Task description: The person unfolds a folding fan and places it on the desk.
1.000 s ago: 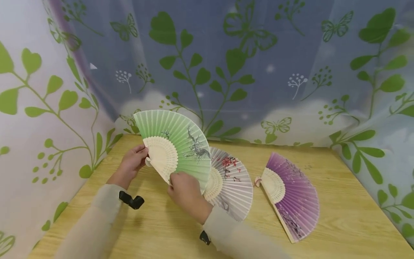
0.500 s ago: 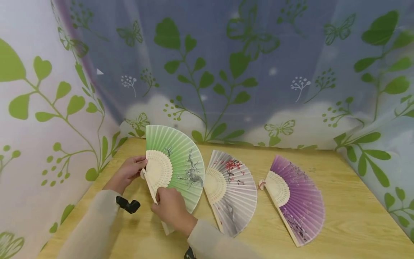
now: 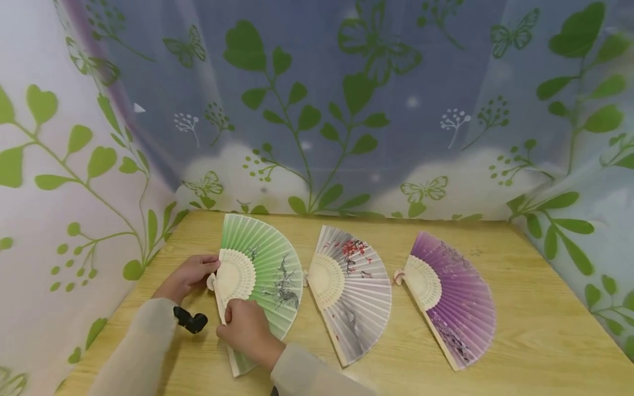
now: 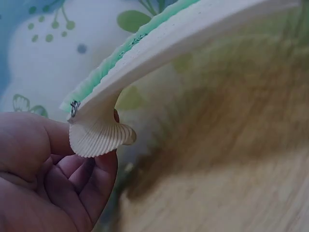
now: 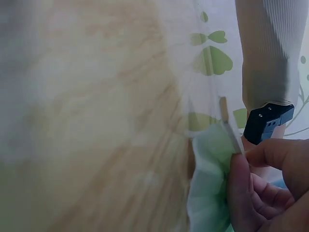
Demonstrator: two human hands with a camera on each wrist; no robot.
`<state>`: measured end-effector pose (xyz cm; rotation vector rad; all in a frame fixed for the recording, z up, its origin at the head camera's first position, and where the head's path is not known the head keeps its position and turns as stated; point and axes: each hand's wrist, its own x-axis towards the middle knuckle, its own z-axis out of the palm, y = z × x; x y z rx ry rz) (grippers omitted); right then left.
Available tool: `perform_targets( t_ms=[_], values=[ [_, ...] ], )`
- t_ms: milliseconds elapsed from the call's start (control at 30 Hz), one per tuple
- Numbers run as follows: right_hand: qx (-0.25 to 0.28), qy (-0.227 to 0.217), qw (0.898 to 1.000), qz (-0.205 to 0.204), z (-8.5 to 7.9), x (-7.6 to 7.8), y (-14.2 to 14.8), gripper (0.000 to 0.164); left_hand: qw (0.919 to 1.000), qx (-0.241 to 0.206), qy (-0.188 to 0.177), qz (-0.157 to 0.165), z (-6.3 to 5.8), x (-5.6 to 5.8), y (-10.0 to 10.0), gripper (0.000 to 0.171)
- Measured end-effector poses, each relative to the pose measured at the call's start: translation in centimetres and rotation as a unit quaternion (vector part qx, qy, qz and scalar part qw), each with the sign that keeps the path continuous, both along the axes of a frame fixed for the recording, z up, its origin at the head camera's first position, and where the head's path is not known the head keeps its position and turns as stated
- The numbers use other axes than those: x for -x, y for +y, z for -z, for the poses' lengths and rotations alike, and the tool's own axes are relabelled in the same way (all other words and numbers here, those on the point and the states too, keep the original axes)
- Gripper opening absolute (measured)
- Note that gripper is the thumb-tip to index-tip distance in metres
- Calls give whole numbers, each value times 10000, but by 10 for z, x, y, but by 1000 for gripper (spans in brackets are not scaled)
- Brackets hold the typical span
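Note:
A spread green folding fan with a dark tree print is at the left of the table, low over the wood. My left hand holds it by its pivot end. In the left wrist view, that hand's thumb and fingers pinch the gathered pale ribs from the left, beside a small metal pivot ring. My right hand grips the near edge, and the right wrist view shows thumb and finger pinching the outer rib by the green pleats. Part of the lower leaf is hidden under this hand.
A grey-white fan with red blossoms lies spread at the middle, close to the green one's right edge. Farther right lies a purple fan, its tassel toward the grey fan. Behind the wooden table hangs a leaf-printed curtain.
Both hands have lowered the green fan toward the table and left, turning its straight edge more upright. The grey-white fan, earlier partly covered, now shows fully.

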<state>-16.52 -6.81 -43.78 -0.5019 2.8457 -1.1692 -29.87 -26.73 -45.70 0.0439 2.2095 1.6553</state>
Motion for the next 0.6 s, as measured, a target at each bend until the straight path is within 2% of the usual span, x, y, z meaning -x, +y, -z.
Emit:
perform_targets(
  t_ms=[100,167,233,433,600],
  values=[
    [187,-156,9997,65,2,0,0,28,9996,292,-3,3,5,2,1,62],
    [273,-246,9993,107,2,0,-2,28,9985,535,22,-65,5,1,2,56],
    [306,-330,9989,150,3,0,-4,28,9948,998,55,-170,1,-1,7,52],
    [402,-518,9974,300,7,2,-10,28,9804,1900,473,-212,-3,1,12,40],
    [471,-650,9963,300,9,2,-15,29,9657,2447,870,-24,-10,0,16,29]
  ],
)
